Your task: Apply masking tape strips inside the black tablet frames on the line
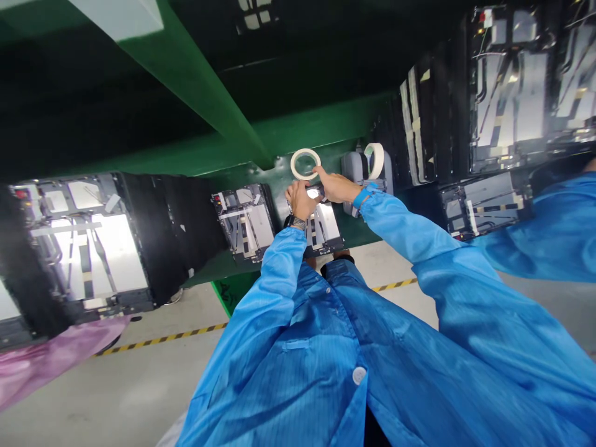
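My left hand [300, 200] has its fingers curled over the upper edge of a black-framed electronic unit [326, 226] with silver panels, directly in front of me. Beside it, my right hand [339, 186] reaches in with fingers closed near the same edge; what lies between the fingers is too small to make out. The tip of one right finger overlaps the lower right rim of a cream masking tape roll [293, 165] on the green bench. A second tape roll [378, 162] stands upright in a grey tape dispenser [354, 167], just right of my right hand.
A similar unit [246, 223] lies to the left, with a deep black row of units [93, 248] beyond it. More units [510, 93] stand at the right. A green beam [209, 93] slants above the bench. Another person's blue sleeve [554, 230] and a pink sleeve [60, 344] show at the sides.
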`<action>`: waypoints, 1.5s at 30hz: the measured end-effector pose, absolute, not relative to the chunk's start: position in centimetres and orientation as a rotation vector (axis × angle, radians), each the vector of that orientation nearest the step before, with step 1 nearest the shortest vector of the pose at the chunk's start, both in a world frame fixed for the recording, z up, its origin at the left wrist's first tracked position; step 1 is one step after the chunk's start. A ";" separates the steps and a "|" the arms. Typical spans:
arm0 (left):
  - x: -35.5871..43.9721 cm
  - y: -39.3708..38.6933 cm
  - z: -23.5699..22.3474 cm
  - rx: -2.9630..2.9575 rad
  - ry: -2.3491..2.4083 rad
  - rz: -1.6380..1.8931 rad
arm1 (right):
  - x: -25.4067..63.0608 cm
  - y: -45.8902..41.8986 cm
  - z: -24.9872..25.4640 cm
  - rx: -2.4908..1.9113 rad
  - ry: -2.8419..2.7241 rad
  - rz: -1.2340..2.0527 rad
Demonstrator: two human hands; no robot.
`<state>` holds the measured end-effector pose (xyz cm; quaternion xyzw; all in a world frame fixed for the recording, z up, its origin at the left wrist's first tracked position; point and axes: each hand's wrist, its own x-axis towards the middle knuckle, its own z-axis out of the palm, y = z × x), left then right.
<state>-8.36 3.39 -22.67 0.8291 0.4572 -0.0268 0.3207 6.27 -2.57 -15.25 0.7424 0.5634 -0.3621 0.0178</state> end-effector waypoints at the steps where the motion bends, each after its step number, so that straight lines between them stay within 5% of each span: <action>1: -8.4 3.4 -22.6 2.182 1.198 -0.071 | 6.2 -2.6 -15.2 2.308 1.759 -1.120; 17: -8.3 3.7 -22.3 2.190 1.163 -0.068 | 5.2 -2.3 -12.8 2.287 1.734 -1.147; 45: -8.3 3.5 -22.6 2.162 1.204 -0.055 | 5.6 -1.9 -17.2 2.214 1.752 -1.099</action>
